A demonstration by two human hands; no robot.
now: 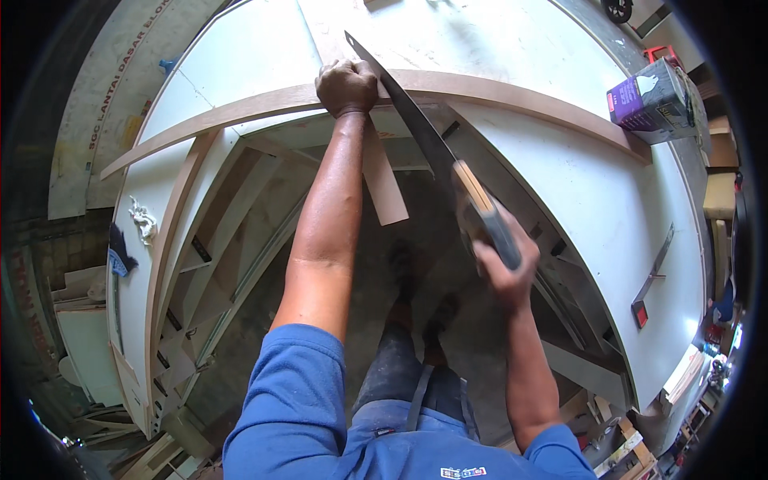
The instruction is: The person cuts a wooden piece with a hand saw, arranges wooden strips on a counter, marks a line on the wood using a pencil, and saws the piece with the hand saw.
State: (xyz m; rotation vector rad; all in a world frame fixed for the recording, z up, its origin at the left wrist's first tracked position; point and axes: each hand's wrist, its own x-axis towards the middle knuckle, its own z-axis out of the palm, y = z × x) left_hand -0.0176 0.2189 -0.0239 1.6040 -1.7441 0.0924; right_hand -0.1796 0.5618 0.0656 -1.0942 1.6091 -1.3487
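My right hand (506, 252) is wrapped round the black and tan handle of a handsaw (422, 124). The saw's dark blade slants up and left, its tip just beyond my left hand. My left hand (348, 86) is closed in a fist where a thin wooden board (386, 188) passes over a long wooden strip (512, 98). It presses the board there, close beside the blade. The board's near end hangs over the gap in front of me. Whether the teeth touch the wood is hard to see.
White panels (560, 176) surround the gap where I stand. A purple and grey box (652, 104) stands at the right end of the strip. A try square (654, 276) lies on the right panel; a blue brush (120, 252) and a crumpled white rag (144, 220) are at left.
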